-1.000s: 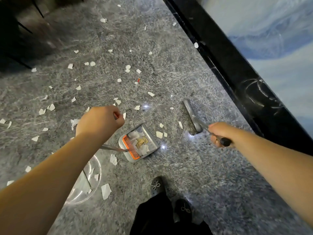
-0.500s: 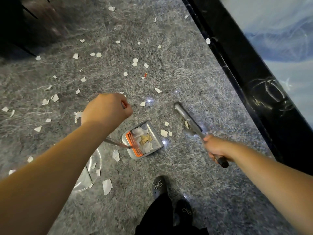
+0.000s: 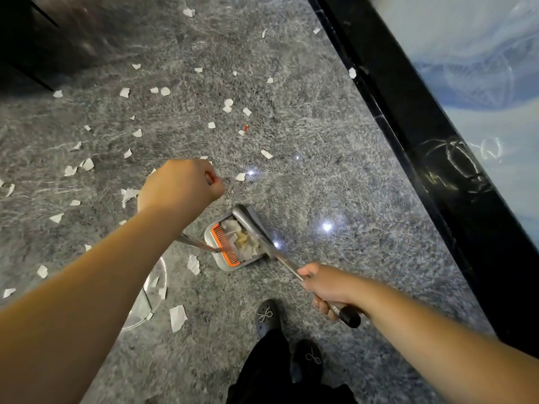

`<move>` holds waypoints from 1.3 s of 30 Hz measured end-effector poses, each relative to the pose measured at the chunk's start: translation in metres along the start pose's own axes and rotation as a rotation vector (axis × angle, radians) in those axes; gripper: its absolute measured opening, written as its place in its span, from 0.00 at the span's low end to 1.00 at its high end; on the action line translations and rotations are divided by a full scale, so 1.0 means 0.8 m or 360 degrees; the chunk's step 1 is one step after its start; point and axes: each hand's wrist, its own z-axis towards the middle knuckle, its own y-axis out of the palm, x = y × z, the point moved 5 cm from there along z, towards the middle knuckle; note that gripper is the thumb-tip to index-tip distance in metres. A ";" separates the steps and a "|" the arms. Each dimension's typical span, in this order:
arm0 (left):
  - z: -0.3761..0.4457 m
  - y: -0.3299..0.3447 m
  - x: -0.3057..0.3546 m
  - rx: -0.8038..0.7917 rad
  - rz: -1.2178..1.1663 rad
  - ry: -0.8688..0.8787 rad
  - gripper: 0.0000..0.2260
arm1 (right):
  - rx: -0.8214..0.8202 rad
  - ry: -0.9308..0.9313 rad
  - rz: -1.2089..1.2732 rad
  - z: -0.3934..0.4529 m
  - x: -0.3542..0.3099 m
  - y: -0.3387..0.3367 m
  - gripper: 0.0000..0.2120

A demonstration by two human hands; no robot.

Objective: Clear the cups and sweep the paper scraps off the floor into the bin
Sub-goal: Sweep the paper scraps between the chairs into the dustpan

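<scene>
- The sweeping step is in hand: the broom head (image 3: 253, 225) sits at the mouth of the grey dustpan (image 3: 230, 243), pushing scraps in over its lip.
- The right hand (image 3: 326, 290) has its grip closed round the broom's metal handle (image 3: 287, 266), just above the black end cap.
- The left hand (image 3: 182, 188) is a closed fist held high; its grip looks wrapped on the top of the dustpan's long handle (image 3: 198, 244), though the fist hides most of the contact.
- Inside the pan, behind the orange comb, lies a small heap of white and yellowish scraps (image 3: 240, 242).
- I'd judge the job far from done: loose paper scraps (image 3: 124, 92) are strewn well apart over the floor beyond and to the left, with bigger pieces (image 3: 178, 317) near the person's dark shoes (image 3: 267, 316).
- Next, I reckon, the broom wants lifting clear and reaching out to the far scraps, drawing them back with the pan kept flat so nothing slips under its edge.
- A clear, cup-like thing (image 3: 151, 290) lies by the left forearm; I can't make it out for certain.
- The grey speckled stone floor (image 3: 335, 126) is glossy, throwing back ceiling lights; a black skirting band (image 3: 423, 141) runs along a pale blue wall on the right. No bin is in sight.
</scene>
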 end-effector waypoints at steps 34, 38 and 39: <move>0.253 -0.093 0.197 0.0203 -0.0376 -0.0156 0.05 | 0.0444 -0.0090 0.1023 -0.012 -0.077 -0.440 0.14; 0.310 -0.109 0.228 0.0237 -0.0382 -0.0214 0.05 | 0.0439 -0.0114 0.1006 -0.002 -0.107 -0.517 0.12; 0.322 -0.113 0.234 0.0253 -0.0386 -0.0233 0.06 | 0.0444 -0.0126 0.0993 0.000 -0.115 -0.534 0.12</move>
